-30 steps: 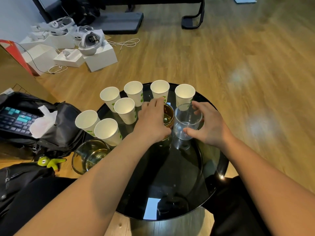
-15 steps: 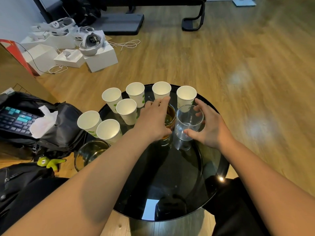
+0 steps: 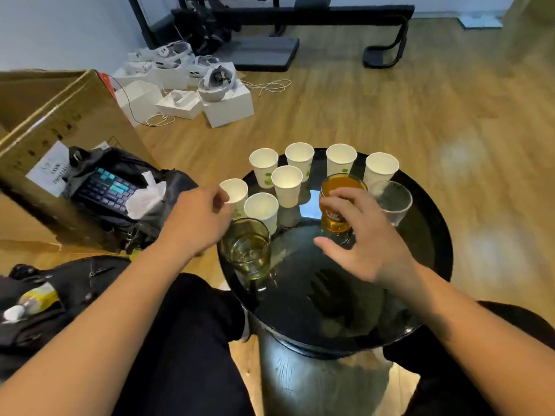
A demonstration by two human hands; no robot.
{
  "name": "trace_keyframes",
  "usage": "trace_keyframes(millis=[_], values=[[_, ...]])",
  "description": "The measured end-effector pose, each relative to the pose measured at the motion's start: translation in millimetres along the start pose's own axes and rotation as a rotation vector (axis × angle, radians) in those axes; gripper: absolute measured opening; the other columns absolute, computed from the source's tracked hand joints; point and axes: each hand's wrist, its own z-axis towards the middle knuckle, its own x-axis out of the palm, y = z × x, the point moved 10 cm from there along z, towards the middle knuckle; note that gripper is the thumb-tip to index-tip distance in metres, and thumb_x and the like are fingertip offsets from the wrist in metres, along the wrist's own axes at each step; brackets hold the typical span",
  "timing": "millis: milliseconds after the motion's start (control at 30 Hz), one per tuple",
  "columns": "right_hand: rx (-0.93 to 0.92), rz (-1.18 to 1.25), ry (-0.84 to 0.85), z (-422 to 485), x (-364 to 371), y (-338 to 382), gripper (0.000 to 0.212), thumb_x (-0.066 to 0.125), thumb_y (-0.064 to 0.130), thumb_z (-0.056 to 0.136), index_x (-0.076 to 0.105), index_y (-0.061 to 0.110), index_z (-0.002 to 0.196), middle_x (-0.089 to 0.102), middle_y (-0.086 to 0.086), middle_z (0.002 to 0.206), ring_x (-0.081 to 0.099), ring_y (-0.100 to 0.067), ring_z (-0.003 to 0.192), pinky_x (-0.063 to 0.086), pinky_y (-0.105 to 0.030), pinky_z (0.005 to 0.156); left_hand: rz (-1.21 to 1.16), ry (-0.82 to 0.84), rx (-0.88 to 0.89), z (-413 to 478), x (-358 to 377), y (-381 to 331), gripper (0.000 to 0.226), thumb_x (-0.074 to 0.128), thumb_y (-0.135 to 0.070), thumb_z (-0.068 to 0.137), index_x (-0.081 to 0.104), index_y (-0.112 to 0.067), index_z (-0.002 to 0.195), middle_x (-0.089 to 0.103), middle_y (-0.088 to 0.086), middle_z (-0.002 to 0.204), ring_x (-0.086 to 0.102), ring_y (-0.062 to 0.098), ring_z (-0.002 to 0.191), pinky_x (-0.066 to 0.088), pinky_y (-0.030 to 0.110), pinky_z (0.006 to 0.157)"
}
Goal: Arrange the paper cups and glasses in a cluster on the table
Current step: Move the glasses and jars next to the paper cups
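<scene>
seven paper cups (image 3: pixel 286 181) are crowding the round black worktop (image 3: pixel 420 259) as the left hand (image 3: pixel 198 219) is pinching the leftmost cup (image 3: pixel 235 192) at the edge and the right hand (image 3: pixel 357 235) is loosely curling round the amber glass (image 3: pixel 342 202), risking a tip-off or a knock against the clear glass (image 3: pixel 393 201).

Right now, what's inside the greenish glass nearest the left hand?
The greenish glass looks empty; its base and the black table show through its walls. Its far left rim is hidden behind the left hand, whose fingers touch a paper cup.
</scene>
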Motion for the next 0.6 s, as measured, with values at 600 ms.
trace_keyframes(millis=[600], values=[[0.347,0.352,0.2,1,123,33,0.074,0.075,0.06,0.062,0.037,0.05,0.124,0.048,0.041,0.096,0.046,0.029,0.094,0.038,0.0,0.068,-0.497,0.193,-0.245,-48,58,46,0.037,0.035,-0.014,0.09,0.071,-0.023,0.094,0.068,0.012,0.097,0.067,0.032,0.089,0.057,0.049,0.081]])
